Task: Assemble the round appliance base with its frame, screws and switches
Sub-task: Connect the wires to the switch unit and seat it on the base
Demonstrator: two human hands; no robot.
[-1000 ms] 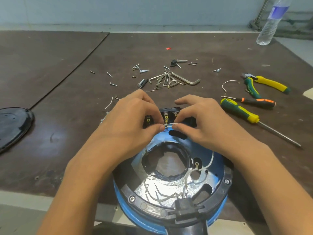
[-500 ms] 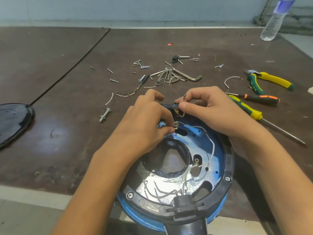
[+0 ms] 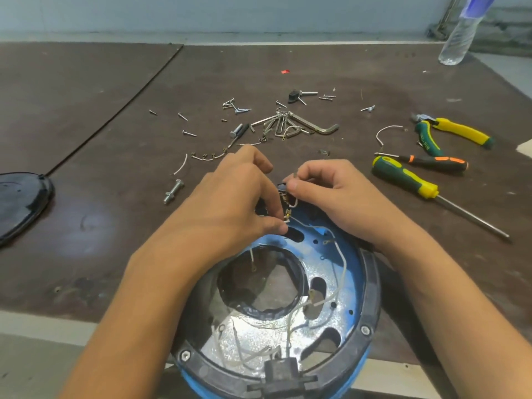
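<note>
View: head camera, looking down and forward.
Surface: dark brown table (image 3: 86, 240), scuffed, with a thin seam running from the far edge toward the left edge; pale strip along the near edge.
Room: pale wall (image 3: 259, 15) beyond the far edge; clear plastic bottle (image 3: 460, 33) upright at the far right corner.
Left edge: glossy black lid (image 3: 20, 203), partly out of frame.
Middle of the surface: loose screws (image 3: 241, 110) scattered, hex keys (image 3: 305, 126) fanned just beside them, one bolt (image 3: 173, 191) lying near the left hand.
Right side: pliers (image 3: 454, 132) with yellow and green handles; green-yellow screwdriver (image 3: 406, 180) and black-orange screwdriver (image 3: 431, 161) side by side, near the right hand but apart from it.
Left hand (image 3: 230, 203): fingers curled, thumb and forefinger tips pinching the end of a white wire (image 3: 287, 220) at the far rim of the base.
Right hand (image 3: 331, 191): fingers curled, thumb and forefinger pinching a small metal terminal (image 3: 294, 176) on a short wire loop; other fingers tucked under.
Switch (image 3: 283, 194): small black block at the far rim, between the two hands, mostly hidden by fingers.
Round base (image 3: 345, 283): at the near edge of the table, right of centre, near part overhanging the edge; shiny blue plate with a large round hole in the middle and smaller slots around it.
Frame (image 3: 371, 306): black ring around the plate, touching it, with frame fasteners (image 3: 365, 330) seated near left and near right.
Loose wires (image 3: 344, 272): thin, white, draped across the plate from a black connector block (image 3: 283, 370) at the near rim toward the far rim.
</note>
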